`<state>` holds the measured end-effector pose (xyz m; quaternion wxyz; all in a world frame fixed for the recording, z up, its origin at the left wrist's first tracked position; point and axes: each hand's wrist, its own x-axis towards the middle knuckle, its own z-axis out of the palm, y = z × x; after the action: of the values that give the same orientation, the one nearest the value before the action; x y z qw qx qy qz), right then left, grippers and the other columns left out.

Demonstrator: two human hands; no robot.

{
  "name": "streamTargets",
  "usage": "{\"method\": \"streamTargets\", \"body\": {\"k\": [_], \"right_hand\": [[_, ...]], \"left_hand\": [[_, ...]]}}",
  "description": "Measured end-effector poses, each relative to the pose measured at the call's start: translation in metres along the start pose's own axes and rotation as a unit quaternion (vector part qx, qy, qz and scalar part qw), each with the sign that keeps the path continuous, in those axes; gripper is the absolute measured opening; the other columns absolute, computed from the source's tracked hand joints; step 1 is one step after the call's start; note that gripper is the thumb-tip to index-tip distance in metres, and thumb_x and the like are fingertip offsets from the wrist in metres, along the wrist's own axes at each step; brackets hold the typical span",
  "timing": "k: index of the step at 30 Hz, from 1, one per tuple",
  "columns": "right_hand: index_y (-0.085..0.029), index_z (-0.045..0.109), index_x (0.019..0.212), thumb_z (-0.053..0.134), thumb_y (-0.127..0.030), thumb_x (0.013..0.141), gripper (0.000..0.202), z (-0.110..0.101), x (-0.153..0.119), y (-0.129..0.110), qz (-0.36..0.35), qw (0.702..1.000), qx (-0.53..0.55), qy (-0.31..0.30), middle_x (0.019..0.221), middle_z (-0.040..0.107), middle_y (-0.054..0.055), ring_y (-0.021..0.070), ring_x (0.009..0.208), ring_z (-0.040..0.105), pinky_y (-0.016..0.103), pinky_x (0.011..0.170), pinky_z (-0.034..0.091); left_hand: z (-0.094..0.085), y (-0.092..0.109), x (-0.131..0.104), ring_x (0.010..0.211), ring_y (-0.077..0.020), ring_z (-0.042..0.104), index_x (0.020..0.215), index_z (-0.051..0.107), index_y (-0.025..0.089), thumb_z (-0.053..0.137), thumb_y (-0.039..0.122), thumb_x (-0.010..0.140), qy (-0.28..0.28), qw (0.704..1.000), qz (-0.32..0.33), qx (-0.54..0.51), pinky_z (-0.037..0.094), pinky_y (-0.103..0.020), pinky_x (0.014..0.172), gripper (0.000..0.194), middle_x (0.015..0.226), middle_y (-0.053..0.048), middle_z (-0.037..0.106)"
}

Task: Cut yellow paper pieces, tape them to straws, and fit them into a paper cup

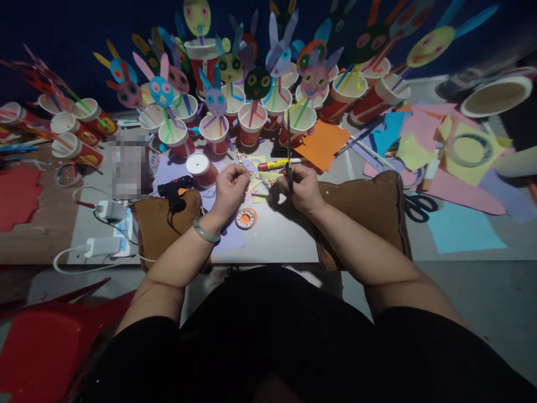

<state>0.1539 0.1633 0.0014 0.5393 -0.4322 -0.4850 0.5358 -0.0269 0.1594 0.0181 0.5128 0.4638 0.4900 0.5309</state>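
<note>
My right hand [305,187] is closed around scissors [288,168], whose blades point up and away from me. Pinched together over the middle of the table are the fingers of my left hand [230,189]; whatever they hold is too small to make out. Between the hands lie small yellow paper pieces [263,197] and a red and yellow glue stick or marker [274,164]. Nearer to me, below my left hand, is a small round white disc [245,219] with an orange centre. A lidded paper cup [202,170] stands left of my left hand.
Many red and white cups [251,126] with paper rabbit faces stand along the back. Brown cushions [363,210] lie under both forearms. Coloured paper [465,229], black-handled scissors [420,208] and a tape roll [470,150] are at right. Chargers [103,247] and cables lie left, beside a red chair [42,347].
</note>
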Motion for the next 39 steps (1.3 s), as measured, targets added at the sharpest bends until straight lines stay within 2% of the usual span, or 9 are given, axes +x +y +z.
{"method": "streamTargets", "body": {"k": [4, 7, 13, 18, 22, 30, 33, 36, 39], "right_hand": [[-0.019, 0.055, 0.06, 0.086, -0.036, 0.064, 0.035, 0.0013, -0.0018, -0.0027, -0.005, 0.999, -0.028, -0.02, 0.055, 0.049, -0.005, 0.0078, 0.05, 0.039, 0.026, 0.05, 0.038], [-0.019, 0.057, 0.061, 0.086, -0.042, 0.064, 0.037, 0.0016, -0.0028, -0.0048, -0.009, 0.998, -0.049, -0.037, 0.058, 0.052, -0.004, 0.0088, 0.053, 0.042, 0.026, 0.053, 0.04], [-0.018, 0.065, 0.066, 0.09, -0.047, 0.061, 0.038, 0.0016, -0.0016, -0.0026, -0.03, 0.996, -0.06, -0.067, 0.067, 0.062, -0.001, 0.0118, 0.063, 0.051, 0.028, 0.063, 0.048], [-0.018, 0.063, 0.062, 0.091, -0.047, 0.061, 0.04, 0.0037, -0.0021, -0.003, -0.029, 0.996, -0.061, -0.06, 0.065, 0.061, -0.001, 0.0114, 0.062, 0.051, 0.028, 0.061, 0.047], [-0.018, 0.061, 0.061, 0.09, -0.043, 0.063, 0.038, 0.0042, -0.004, -0.0062, -0.019, 0.998, -0.046, -0.044, 0.063, 0.058, -0.002, 0.0111, 0.06, 0.049, 0.027, 0.059, 0.045], [-0.02, 0.055, 0.059, 0.088, -0.042, 0.064, 0.04, 0.0036, -0.0019, -0.0041, 0.007, 1.0, -0.025, -0.002, 0.056, 0.053, -0.004, 0.0092, 0.052, 0.044, 0.026, 0.052, 0.041], [-0.02, 0.058, 0.062, 0.084, -0.043, 0.067, 0.036, 0.0026, -0.0012, -0.0038, 0.007, 1.0, -0.011, 0.01, 0.054, 0.053, -0.004, 0.009, 0.049, 0.043, 0.026, 0.049, 0.039], [-0.019, 0.065, 0.068, 0.08, -0.044, 0.071, 0.03, 0.0023, -0.0016, -0.0046, 0.006, 1.0, -0.008, -0.001, 0.053, 0.053, -0.004, 0.0092, 0.047, 0.043, 0.026, 0.047, 0.038], [-0.019, 0.065, 0.067, 0.083, -0.043, 0.067, 0.03, 0.0035, -0.0025, -0.0052, 0.01, 1.0, -0.023, -0.015, 0.054, 0.054, -0.004, 0.0091, 0.049, 0.043, 0.026, 0.048, 0.039]], "left_hand": [[0.004, 0.0005, -0.0031, 0.045, -0.0047, 0.045, 0.083, 0.064, 0.018, 0.081, 0.041, 0.072, -0.074, 0.996, -0.051, -0.016, 0.032, -0.02, 0.043, 0.031, 0.058, 0.006, 0.054], [0.0059, 0.0004, -0.0064, 0.045, -0.0043, 0.042, 0.073, 0.063, 0.016, 0.085, 0.046, 0.067, -0.099, 0.994, -0.043, 0.017, 0.031, -0.019, 0.044, 0.037, 0.054, 0.006, 0.052], [0.0054, -0.0008, -0.0078, 0.049, -0.0053, 0.044, 0.069, 0.064, 0.016, 0.084, 0.046, 0.069, -0.082, 0.996, -0.009, 0.044, 0.034, -0.02, 0.048, 0.037, 0.055, 0.004, 0.055], [0.0055, -0.0009, -0.0092, 0.051, -0.0064, 0.047, 0.069, 0.065, 0.015, 0.081, 0.047, 0.072, -0.081, 0.995, 0.003, 0.055, 0.036, -0.021, 0.051, 0.036, 0.058, 0.002, 0.059], [0.0065, -0.0006, -0.0099, 0.051, -0.0057, 0.045, 0.065, 0.063, 0.016, 0.083, 0.044, 0.069, -0.072, 0.996, 0.016, 0.057, 0.034, -0.021, 0.05, 0.035, 0.056, 0.004, 0.055], [0.0043, 0.0069, -0.0081, 0.049, -0.0055, 0.043, 0.065, 0.058, 0.017, 0.081, 0.037, 0.071, -0.069, 0.997, -0.021, 0.032, 0.033, -0.021, 0.048, 0.031, 0.053, 0.006, 0.052], [0.003, 0.0088, -0.0076, 0.045, -0.0057, 0.042, 0.065, 0.056, 0.018, 0.079, 0.037, 0.072, -0.059, 0.997, -0.049, 0.016, 0.032, -0.021, 0.045, 0.031, 0.05, 0.006, 0.051], [0.0031, 0.0084, -0.0078, 0.042, -0.0058, 0.041, 0.064, 0.055, 0.018, 0.077, 0.036, 0.073, -0.06, 0.996, -0.063, 0.001, 0.03, -0.021, 0.043, 0.029, 0.047, 0.006, 0.051], [0.0043, 0.0074, -0.0091, 0.042, -0.0054, 0.04, 0.064, 0.055, 0.018, 0.077, 0.034, 0.073, -0.067, 0.996, -0.066, -0.008, 0.029, -0.021, 0.043, 0.029, 0.048, 0.006, 0.051]]}}
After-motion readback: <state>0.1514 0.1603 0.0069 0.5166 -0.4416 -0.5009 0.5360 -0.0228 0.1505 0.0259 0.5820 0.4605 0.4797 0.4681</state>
